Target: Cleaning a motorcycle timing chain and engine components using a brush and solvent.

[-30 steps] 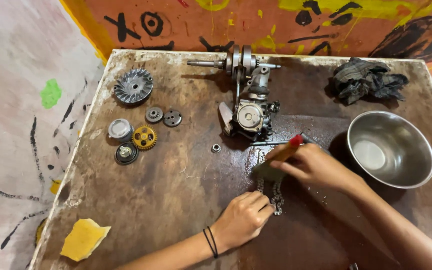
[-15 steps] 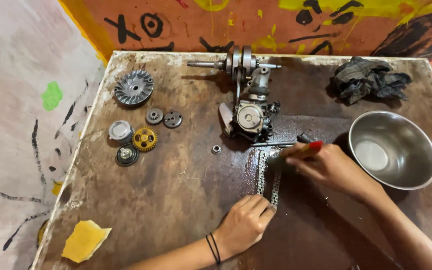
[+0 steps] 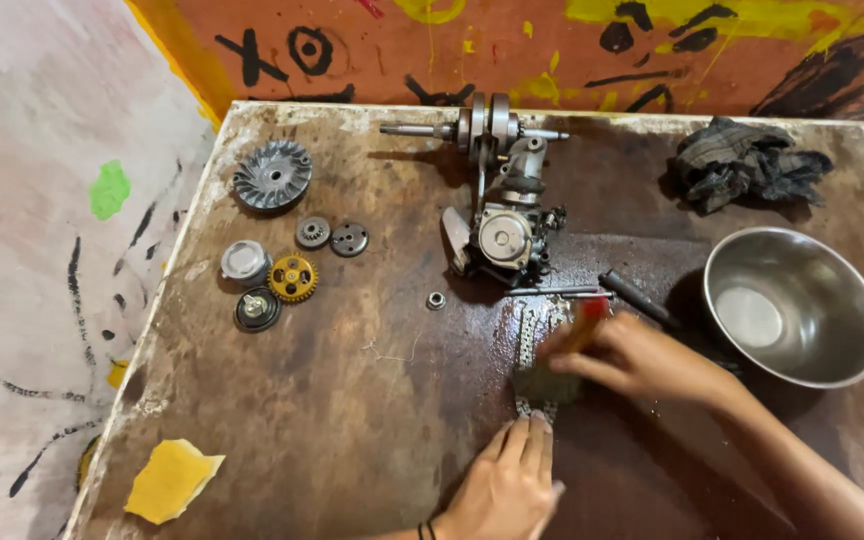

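Observation:
A metal chain (image 3: 527,338) lies in a wet, oily patch on the brown table (image 3: 352,400), running towards me. My left hand (image 3: 507,482) rests flat with its fingertips pressing on the chain's near end. My right hand (image 3: 644,360) grips a brush (image 3: 556,372) with a red handle tip; the brush is blurred and its bristles sit on the chain just above my left fingers.
A steel bowl (image 3: 857,300) stands at the right, with a dark rag (image 3: 747,165) behind it. An engine crankshaft assembly (image 3: 500,220) lies at the back middle. Several gears and a finned disc (image 3: 272,175) sit at the left, and a yellow sponge (image 3: 170,480) near the front left corner.
My right hand has swept the brush along the chain, first away and now back down close to my left fingers. My left hand has stayed on the chain's near end.

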